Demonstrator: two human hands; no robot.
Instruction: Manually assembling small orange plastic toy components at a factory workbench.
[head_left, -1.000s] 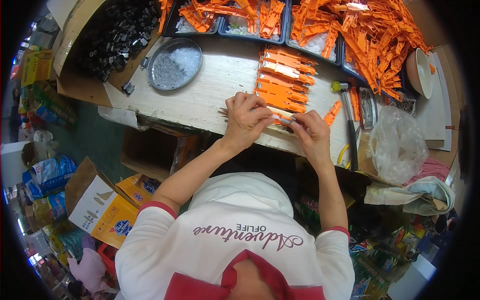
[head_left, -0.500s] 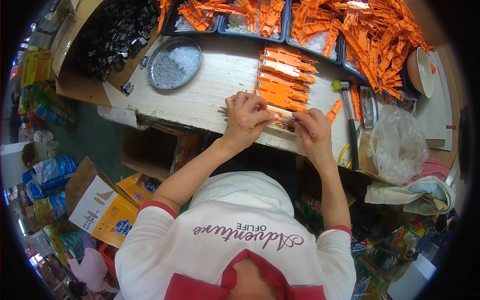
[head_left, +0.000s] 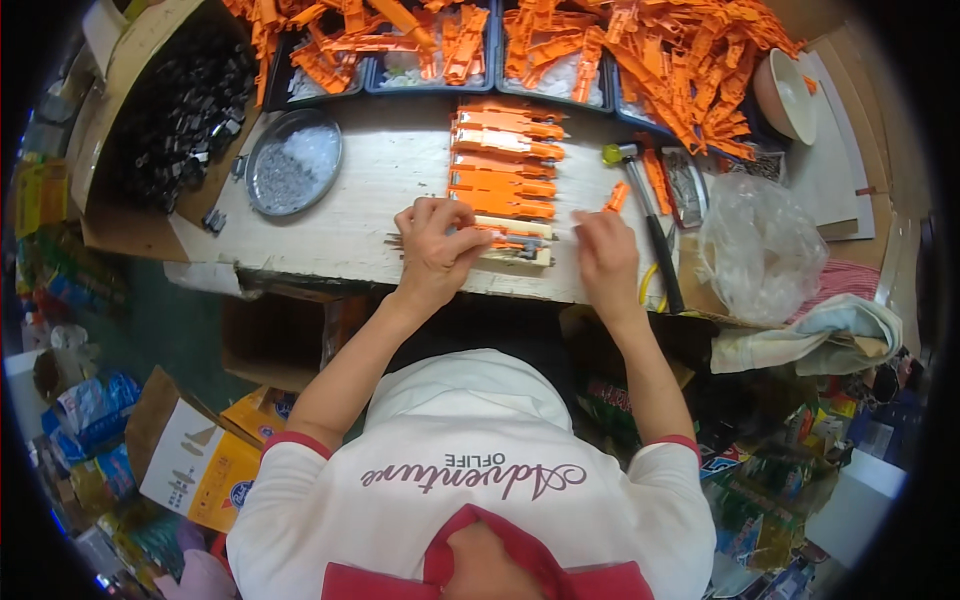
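Observation:
At the bench's near edge lies a cream-coloured block fixture (head_left: 535, 257) with a grey-and-orange part (head_left: 515, 240) set in it. My left hand (head_left: 437, 245) rests at its left end, thumb and fingers pinched together. What they hold there is hidden. My right hand (head_left: 605, 250) is apart from the fixture, just to its right, fingers curled and partly blurred. Beyond the fixture runs a row of orange plastic housings (head_left: 500, 188) lying side by side. A loose orange piece (head_left: 617, 197) lies just past my right fingertips.
A hammer (head_left: 655, 225) lies right of my right hand, beside a clear plastic bag (head_left: 760, 250). Dark bins (head_left: 430, 88) with orange parts line the back. At left sit a round dish (head_left: 262, 200) of small grey and clear bits and a carton of black parts (head_left: 185, 130).
My right hand has let go of the part and moved right, away from the fixture, uncovering its right end. The left hand stays at the fixture. The whole view has shifted.

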